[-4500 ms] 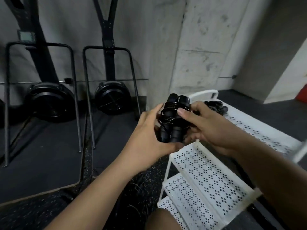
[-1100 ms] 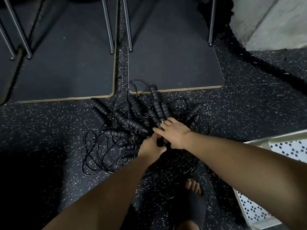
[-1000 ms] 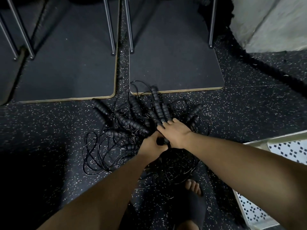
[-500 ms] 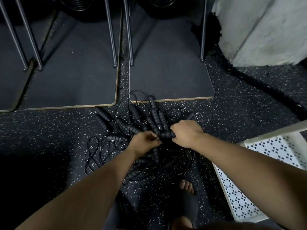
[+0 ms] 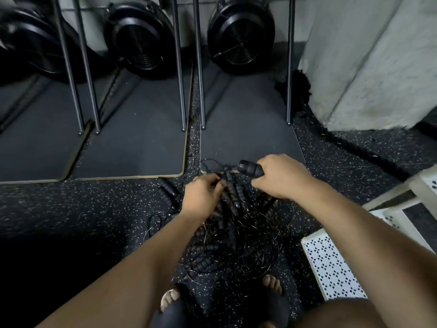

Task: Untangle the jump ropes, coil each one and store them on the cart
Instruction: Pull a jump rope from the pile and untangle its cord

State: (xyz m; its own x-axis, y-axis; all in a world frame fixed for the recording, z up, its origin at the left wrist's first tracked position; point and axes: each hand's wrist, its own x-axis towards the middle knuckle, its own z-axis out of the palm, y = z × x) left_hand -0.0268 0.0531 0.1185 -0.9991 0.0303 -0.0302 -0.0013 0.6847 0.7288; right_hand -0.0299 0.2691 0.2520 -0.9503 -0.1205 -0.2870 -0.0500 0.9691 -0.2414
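A tangle of black jump ropes (image 5: 238, 237) with ribbed handles and thin cords hangs and lies over the speckled floor between my arms. My right hand (image 5: 279, 178) grips one black rope handle (image 5: 249, 168), raised above the heap and pointing left. My left hand (image 5: 203, 197) pinches cords and handles at the top of the bunch, just left of that handle. Part of the heap is lifted with my hands. The white perforated cart (image 5: 331, 263) stands at the lower right.
Two dark floor mats (image 5: 132, 147) with metal frame legs (image 5: 181, 67) and black fan wheels (image 5: 241, 31) lie ahead. A concrete pillar (image 5: 369, 62) rises at the right. My sandalled feet (image 5: 272, 294) stand just below the rope heap.
From the coiled rope held over the cart, my hands went down into the floor heap. Since half a second ago both have risen, my right hand lifting one handle clear.
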